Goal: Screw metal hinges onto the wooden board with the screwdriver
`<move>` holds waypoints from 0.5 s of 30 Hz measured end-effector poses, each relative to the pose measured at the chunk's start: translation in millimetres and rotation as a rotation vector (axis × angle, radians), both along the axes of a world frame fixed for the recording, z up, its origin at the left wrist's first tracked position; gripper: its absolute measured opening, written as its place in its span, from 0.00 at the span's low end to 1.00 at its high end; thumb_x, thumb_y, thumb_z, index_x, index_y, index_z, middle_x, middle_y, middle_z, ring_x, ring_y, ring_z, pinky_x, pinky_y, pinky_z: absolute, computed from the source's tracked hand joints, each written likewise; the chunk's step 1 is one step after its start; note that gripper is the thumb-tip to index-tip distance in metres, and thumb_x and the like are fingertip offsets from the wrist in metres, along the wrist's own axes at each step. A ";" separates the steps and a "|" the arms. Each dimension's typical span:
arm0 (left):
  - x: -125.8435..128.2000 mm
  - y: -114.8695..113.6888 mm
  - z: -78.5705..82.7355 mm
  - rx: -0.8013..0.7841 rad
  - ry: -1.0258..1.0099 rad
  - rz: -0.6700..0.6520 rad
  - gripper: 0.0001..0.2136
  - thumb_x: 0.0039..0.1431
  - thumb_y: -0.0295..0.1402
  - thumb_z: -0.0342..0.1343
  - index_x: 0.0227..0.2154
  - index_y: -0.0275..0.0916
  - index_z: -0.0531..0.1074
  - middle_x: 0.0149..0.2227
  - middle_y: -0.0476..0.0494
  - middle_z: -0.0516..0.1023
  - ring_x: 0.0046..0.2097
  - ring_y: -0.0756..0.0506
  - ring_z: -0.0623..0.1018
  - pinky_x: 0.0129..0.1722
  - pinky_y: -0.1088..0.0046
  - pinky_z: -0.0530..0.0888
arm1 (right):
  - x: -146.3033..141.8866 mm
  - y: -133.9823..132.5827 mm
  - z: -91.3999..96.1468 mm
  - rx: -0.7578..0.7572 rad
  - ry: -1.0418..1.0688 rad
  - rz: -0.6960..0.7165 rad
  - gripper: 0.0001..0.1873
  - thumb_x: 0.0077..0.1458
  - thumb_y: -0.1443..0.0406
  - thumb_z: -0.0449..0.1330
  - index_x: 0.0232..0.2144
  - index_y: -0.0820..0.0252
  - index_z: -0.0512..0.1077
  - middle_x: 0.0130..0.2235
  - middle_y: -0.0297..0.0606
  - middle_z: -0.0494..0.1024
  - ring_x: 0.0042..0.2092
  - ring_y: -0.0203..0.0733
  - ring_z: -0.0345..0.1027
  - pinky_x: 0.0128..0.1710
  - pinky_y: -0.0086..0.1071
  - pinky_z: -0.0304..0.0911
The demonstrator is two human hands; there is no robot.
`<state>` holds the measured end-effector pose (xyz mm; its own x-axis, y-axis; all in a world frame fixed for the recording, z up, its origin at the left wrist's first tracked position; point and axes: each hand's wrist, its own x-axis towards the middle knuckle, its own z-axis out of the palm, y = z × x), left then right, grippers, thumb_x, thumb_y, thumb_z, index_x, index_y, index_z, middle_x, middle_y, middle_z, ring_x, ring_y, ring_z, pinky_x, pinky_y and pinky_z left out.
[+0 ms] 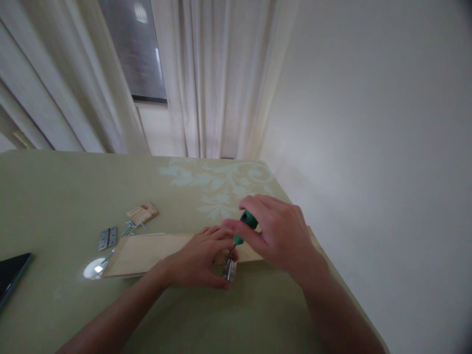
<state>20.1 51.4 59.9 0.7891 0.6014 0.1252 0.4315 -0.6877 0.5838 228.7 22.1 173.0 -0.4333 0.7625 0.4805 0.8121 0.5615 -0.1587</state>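
My right hand point(276, 231) is closed round the green handle of a screwdriver point(239, 239), tilted with its shaft running down to a metal hinge point(229, 269). The hinge lies at the near edge of a pale wooden board point(151, 250). Resting on that board, my left hand point(202, 253) has its thumb and fingers about the hinge, gripping it. The screwdriver's tip meets the hinge close to the left fingertips; any screw there is too small to make out.
A second hinge point(107, 238) lies left of the board, near several screws point(129, 227) and a small wooden piece point(142, 213). A shiny round object point(94, 268) sits by the board's left end. A dark flat device point(13, 275) is at far left. The table point(73, 191) ends near the wall point(368, 147).
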 end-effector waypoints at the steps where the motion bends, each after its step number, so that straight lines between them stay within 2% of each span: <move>1: -0.6 0.9 0.4 -0.017 0.003 -0.018 0.21 0.48 0.41 0.74 0.46 0.46 0.78 0.56 0.44 0.75 0.60 0.34 0.72 0.64 0.53 0.66 | 1.7 3.0 -0.4 -0.026 0.011 -0.046 0.22 0.71 0.49 0.54 0.33 0.57 0.72 0.31 0.35 0.77 0.32 0.40 0.68 0.31 0.34 0.53; 3: -1.3 1.6 0.8 -0.025 -0.001 -0.020 0.20 0.49 0.43 0.74 0.45 0.46 0.78 0.56 0.43 0.75 0.61 0.33 0.71 0.63 0.52 0.66 | 3.4 5.6 -0.4 -0.076 0.027 -0.025 0.19 0.74 0.53 0.51 0.37 0.57 0.74 0.34 0.36 0.79 0.35 0.40 0.70 0.34 0.34 0.56; 5: -1.2 0.5 1.6 -0.011 -0.012 -0.009 0.21 0.49 0.42 0.74 0.45 0.45 0.78 0.57 0.43 0.75 0.61 0.33 0.71 0.63 0.53 0.67 | 1.3 1.6 0.4 -0.072 0.024 0.123 0.14 0.73 0.60 0.50 0.49 0.59 0.73 0.42 0.40 0.80 0.43 0.43 0.72 0.41 0.35 0.62; 6: -0.9 -0.7 2.3 0.001 -0.024 -0.003 0.21 0.50 0.41 0.73 0.46 0.44 0.78 0.57 0.43 0.75 0.60 0.33 0.72 0.62 0.54 0.67 | -1.0 -2.3 0.8 -0.058 0.014 0.217 0.15 0.71 0.63 0.51 0.53 0.61 0.71 0.45 0.42 0.80 0.46 0.44 0.71 0.45 0.37 0.63; 7: -0.6 -2.0 3.4 0.009 -0.040 0.000 0.20 0.51 0.39 0.71 0.47 0.44 0.77 0.56 0.43 0.76 0.59 0.34 0.73 0.61 0.56 0.69 | -3.6 -6.6 1.2 -0.042 -0.002 0.304 0.17 0.69 0.64 0.51 0.56 0.62 0.70 0.46 0.43 0.79 0.47 0.45 0.70 0.46 0.38 0.64; 9: -0.2 -4.3 5.6 0.009 -0.076 0.001 0.18 0.55 0.36 0.66 0.49 0.43 0.76 0.54 0.45 0.77 0.56 0.37 0.75 0.58 0.60 0.71 | -8.3 -13.4 1.3 -0.005 -0.043 0.405 0.16 0.66 0.63 0.53 0.52 0.61 0.72 0.42 0.42 0.77 0.44 0.45 0.68 0.44 0.38 0.64; 11: 0.0 -4.8 6.7 0.005 -0.086 0.007 0.17 0.56 0.36 0.65 0.48 0.43 0.76 0.53 0.46 0.77 0.54 0.38 0.75 0.57 0.60 0.72 | -9.3 -13.6 0.5 0.051 -0.072 0.355 0.13 0.67 0.58 0.54 0.43 0.59 0.74 0.38 0.40 0.75 0.40 0.44 0.67 0.39 0.37 0.61; 13: -0.1 -3.1 5.4 0.003 -0.051 0.014 0.18 0.52 0.38 0.69 0.45 0.42 0.76 0.52 0.45 0.77 0.56 0.36 0.75 0.59 0.57 0.70 | -5.8 -6.7 -0.7 0.068 -0.065 0.184 0.16 0.70 0.53 0.53 0.37 0.57 0.73 0.34 0.38 0.75 0.36 0.43 0.67 0.34 0.35 0.57; 15: -0.4 -0.3 2.3 -0.001 -0.011 0.005 0.20 0.47 0.39 0.73 0.43 0.43 0.76 0.53 0.44 0.76 0.58 0.35 0.73 0.62 0.54 0.68 | -0.1 2.4 -1.1 -0.002 -0.030 0.027 0.19 0.72 0.52 0.52 0.36 0.57 0.72 0.32 0.36 0.76 0.33 0.40 0.68 0.32 0.34 0.54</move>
